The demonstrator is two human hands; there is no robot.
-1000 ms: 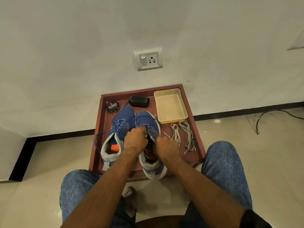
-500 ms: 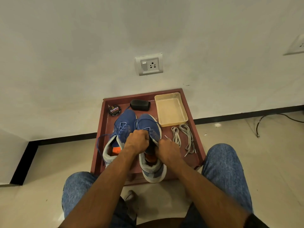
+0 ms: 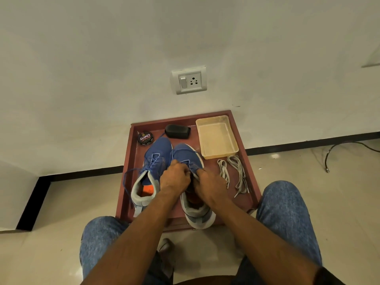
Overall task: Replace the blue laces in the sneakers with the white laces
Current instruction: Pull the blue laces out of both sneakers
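Observation:
Two blue sneakers stand side by side on a reddish-brown tray (image 3: 133,161). The left sneaker (image 3: 153,167) has a loosened blue lace (image 3: 126,182) trailing off to the left. My left hand (image 3: 174,178) and my right hand (image 3: 209,182) are both closed on the blue lace at the tongue of the right sneaker (image 3: 187,155), hiding its eyelets. Two white laces (image 3: 234,173) lie loose on the tray to the right of the shoes.
A beige plastic tray (image 3: 217,138) sits at the back right of the tray, a black brush (image 3: 177,131) and a shoe polish tin (image 3: 145,138) at the back. My knees in jeans flank the tray. A wall socket (image 3: 189,81) is above; a black cable (image 3: 339,149) lies on the floor at right.
My two hands have drawn slightly closer together over the right sneaker's laces. The view has shifted a little; the shoes and white laces stay where they were.

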